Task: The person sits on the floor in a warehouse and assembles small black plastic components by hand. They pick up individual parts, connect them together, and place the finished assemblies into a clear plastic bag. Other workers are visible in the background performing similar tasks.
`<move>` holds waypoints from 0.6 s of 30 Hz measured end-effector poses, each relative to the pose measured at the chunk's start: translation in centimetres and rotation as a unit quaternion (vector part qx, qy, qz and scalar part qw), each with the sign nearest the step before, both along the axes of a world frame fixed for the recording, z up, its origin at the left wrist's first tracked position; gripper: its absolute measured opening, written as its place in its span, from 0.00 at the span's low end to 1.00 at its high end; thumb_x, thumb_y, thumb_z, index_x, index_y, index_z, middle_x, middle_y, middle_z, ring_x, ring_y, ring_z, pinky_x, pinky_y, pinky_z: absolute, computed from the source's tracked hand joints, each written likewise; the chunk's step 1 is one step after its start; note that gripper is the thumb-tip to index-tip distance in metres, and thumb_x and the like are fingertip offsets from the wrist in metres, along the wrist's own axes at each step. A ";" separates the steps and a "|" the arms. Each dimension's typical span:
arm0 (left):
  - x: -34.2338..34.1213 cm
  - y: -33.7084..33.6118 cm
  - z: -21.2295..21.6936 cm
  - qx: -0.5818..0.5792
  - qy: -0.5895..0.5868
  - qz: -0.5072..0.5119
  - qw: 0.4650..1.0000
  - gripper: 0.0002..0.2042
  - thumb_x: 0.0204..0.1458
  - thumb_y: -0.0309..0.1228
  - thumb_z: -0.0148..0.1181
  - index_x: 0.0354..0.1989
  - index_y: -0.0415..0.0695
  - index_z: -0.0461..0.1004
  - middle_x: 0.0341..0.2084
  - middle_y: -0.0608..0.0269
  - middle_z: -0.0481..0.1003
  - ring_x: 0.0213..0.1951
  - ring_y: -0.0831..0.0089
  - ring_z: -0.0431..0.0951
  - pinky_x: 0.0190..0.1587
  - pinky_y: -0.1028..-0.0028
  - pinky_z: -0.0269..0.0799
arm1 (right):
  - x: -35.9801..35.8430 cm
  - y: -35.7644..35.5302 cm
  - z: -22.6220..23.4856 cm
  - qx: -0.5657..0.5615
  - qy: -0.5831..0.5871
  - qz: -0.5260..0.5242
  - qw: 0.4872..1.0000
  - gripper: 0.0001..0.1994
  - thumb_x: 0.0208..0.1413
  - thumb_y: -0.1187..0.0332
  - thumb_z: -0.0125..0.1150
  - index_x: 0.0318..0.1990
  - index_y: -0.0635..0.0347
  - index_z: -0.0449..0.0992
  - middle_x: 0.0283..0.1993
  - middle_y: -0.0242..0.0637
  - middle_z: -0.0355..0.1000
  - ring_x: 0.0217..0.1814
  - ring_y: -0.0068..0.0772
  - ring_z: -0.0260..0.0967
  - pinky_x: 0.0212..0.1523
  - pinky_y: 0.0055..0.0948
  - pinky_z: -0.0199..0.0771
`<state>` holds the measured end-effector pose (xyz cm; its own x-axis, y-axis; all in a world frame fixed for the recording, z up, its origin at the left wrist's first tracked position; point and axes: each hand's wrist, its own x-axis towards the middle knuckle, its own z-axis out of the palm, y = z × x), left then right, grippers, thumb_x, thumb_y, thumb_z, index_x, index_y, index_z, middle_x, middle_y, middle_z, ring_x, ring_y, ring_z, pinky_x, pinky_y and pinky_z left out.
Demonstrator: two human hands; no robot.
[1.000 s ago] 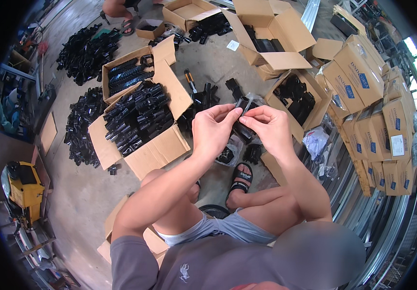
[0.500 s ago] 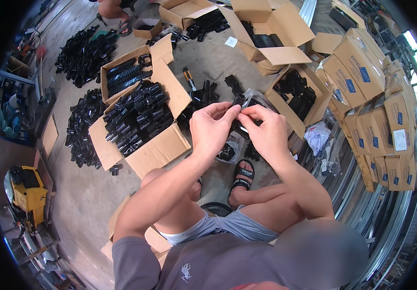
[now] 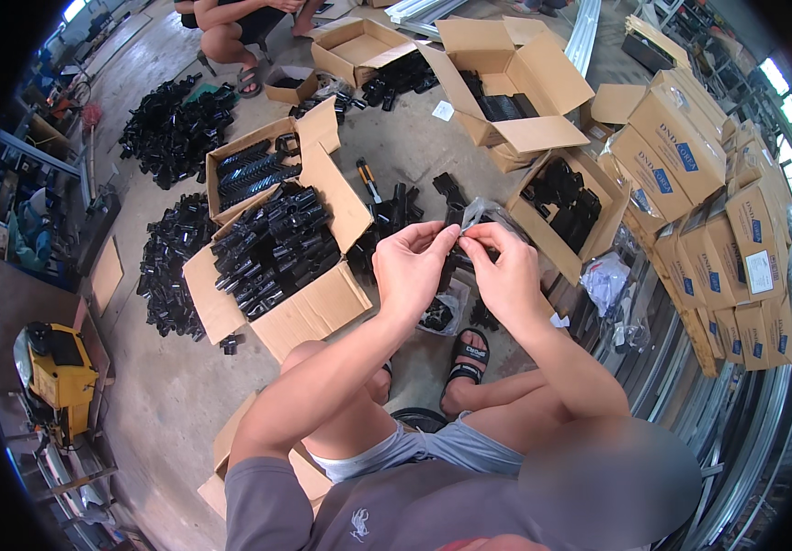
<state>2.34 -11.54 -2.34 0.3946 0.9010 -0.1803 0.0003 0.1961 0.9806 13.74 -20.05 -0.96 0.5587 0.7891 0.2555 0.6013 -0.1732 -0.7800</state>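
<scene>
My left hand and my right hand meet in front of me, above the floor. Thumb and forefinger of each are pinched together, fingertips almost touching. Whatever lies between them is too small and hidden to name. Just beyond the fingertips are black plastic parts and a crumpled clear plastic bag. Another clear bag holding small black pieces rests below my hands, near my sandalled feet.
An open carton heaped with black parts stands to the left. Another open carton of black parts is at the right. Loose black piles lie further left. Stacked closed cartons and metal bars line the right side. A person sits at the far left.
The view has tilted up, so more of the seated person shows at the top. My hands keep their pinch with only slight finger movement. A small white scrap now shows beside my right wrist.
</scene>
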 end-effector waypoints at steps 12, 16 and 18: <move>0.4 -0.5 0.8 -0.030 0.005 0.008 1.000 0.16 0.53 0.31 0.69 0.43 0.30 0.80 0.37 0.54 0.82 0.39 0.76 0.81 0.44 0.79 0.76 | -0.7 -0.3 0.3 0.025 0.012 -0.006 1.000 0.08 0.54 0.69 0.64 0.38 0.66 0.78 0.38 0.45 0.78 0.39 0.45 0.78 0.42 0.37 0.76; 0.9 -0.8 0.3 -0.005 -0.007 0.016 1.000 0.16 0.53 0.31 0.70 0.44 0.31 0.80 0.37 0.54 0.83 0.38 0.76 0.82 0.42 0.78 0.76 | 0.1 0.1 -0.2 -0.016 0.046 -0.026 0.998 0.09 0.56 0.69 0.63 0.37 0.67 0.79 0.38 0.47 0.78 0.39 0.46 0.78 0.41 0.38 0.75; 1.4 -1.1 0.6 0.015 0.030 0.027 0.999 0.16 0.53 0.32 0.70 0.44 0.32 0.81 0.36 0.54 0.83 0.38 0.77 0.82 0.42 0.78 0.76 | 0.1 0.2 -0.3 0.017 -0.050 -0.038 0.998 0.09 0.58 0.68 0.62 0.36 0.67 0.77 0.37 0.48 0.76 0.40 0.53 0.75 0.42 0.43 0.73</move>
<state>3.76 -12.67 -1.73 0.3343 0.9260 -0.1756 0.0502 0.1686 0.9844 13.84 -19.88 -1.30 0.5863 0.7357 0.3391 0.6632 -0.1955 -0.7225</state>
